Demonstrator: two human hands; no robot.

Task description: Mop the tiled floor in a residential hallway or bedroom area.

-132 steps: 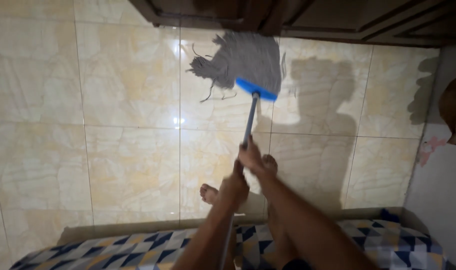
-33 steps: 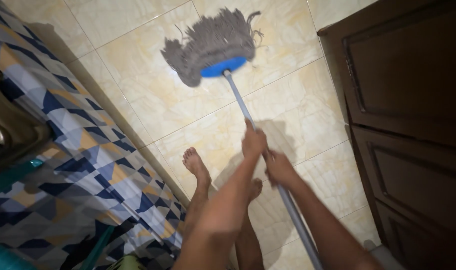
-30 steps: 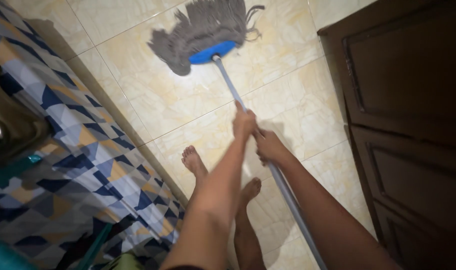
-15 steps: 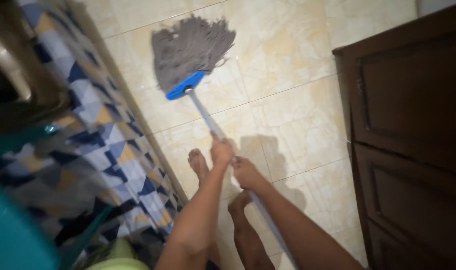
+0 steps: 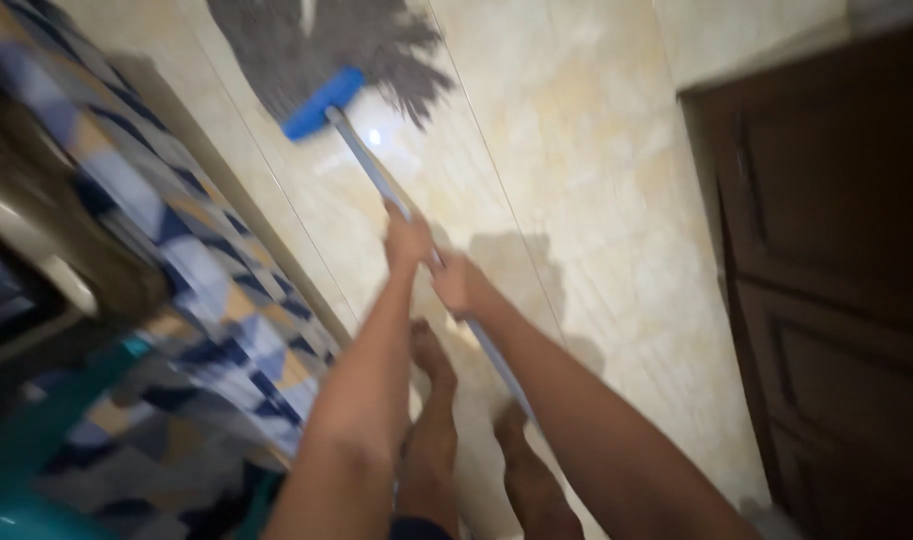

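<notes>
Both hands are wrapped around the mop handle (image 5: 376,178), a thin pale pole that runs on a slant from the lower middle of the view up toward the upper left. The left hand (image 5: 408,240) sits higher on the pole, fingers curled shut around it, and the right hand (image 5: 460,285) grips just below and beside it, the two nearly touching; the left is therefore the nearer one to the working end. That end, the mop head (image 5: 321,50), lies ahead of the hands and to their left, on the floor (image 5: 576,150) of glossy cream tiles: a blue plastic bar (image 5: 322,103) crosses the pole, and a spread of grey strings fans out beyond it toward the top edge. The long axis of the pole points away from the body and leftward, toward a blurred patterned cloth (image 5: 196,290) in blue, white and tan triangles that covers the left side, probably bedding or a mat, though the motion blur makes that hard to tell. Two bare feet (image 5: 431,400) stand on the tiles under the arms. A dark brown panelled wooden cabinet (image 5: 836,280) fills the right side. No packages, labels or signs show anywhere in view
</notes>
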